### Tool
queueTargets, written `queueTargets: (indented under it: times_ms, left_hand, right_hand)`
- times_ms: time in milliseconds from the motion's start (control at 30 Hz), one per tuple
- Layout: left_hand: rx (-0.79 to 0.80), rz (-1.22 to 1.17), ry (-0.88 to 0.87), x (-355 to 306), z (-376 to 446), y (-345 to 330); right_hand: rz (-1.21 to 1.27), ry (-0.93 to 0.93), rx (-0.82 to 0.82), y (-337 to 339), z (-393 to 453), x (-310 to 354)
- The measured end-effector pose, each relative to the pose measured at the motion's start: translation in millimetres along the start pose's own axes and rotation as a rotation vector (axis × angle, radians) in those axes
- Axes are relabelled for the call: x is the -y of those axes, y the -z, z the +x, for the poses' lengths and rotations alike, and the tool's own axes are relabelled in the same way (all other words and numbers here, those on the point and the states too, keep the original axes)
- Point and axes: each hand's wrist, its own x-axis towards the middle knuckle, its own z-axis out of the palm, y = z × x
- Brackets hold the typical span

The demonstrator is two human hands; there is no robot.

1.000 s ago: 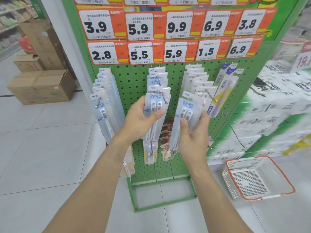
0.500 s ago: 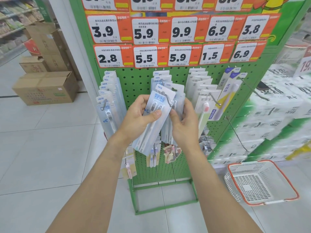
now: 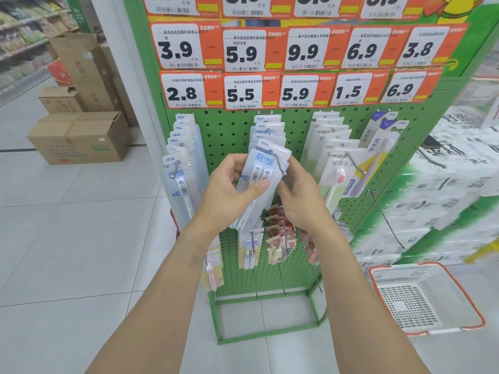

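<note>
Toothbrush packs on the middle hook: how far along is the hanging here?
Done: a row of packs hangs on the middle hook. In hand: the left hand grips a pack at the hook's tip, and the right hand pinches its edge. Left: sliding that pack on; whether its hole is over the tip cannot be told. The basket on the floor looks empty.

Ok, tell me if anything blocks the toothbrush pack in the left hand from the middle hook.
Nothing visible does. The hook tip is bare, just right of the toothbrush pack that the left hand grips. The right hand sits below it; hanging packs sit further back.
</note>
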Motion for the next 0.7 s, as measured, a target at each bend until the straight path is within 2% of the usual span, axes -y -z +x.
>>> queueTargets:
  times_ms: [100, 233, 400, 533, 700]
  left_hand:
    - [-0.06, 0.041, 0.015, 1, -2, -4]
    - [-0.102, 0.136, 0.031, 3, -2, -9]
    - [-0.019, 0.184, 0.08, 3, 1, -8]
    - [-0.001, 0.159, 0.062, 2, 5, -10]
    - [-0.02, 0.164, 0.073, 1, 10, -10]
  right_hand:
    - [-0.034, -0.028, 0.051, 1, 1, -1]
    - [-0.05, -0.03, 0.028, 1, 2, -4]
    - [-0.059, -0.051, -0.007, 1, 5, -14]
    - [-0.01, -0.027, -0.105, 2, 6, -8]
    - [0.175, -0.147, -0.286, -1, 10, -7]
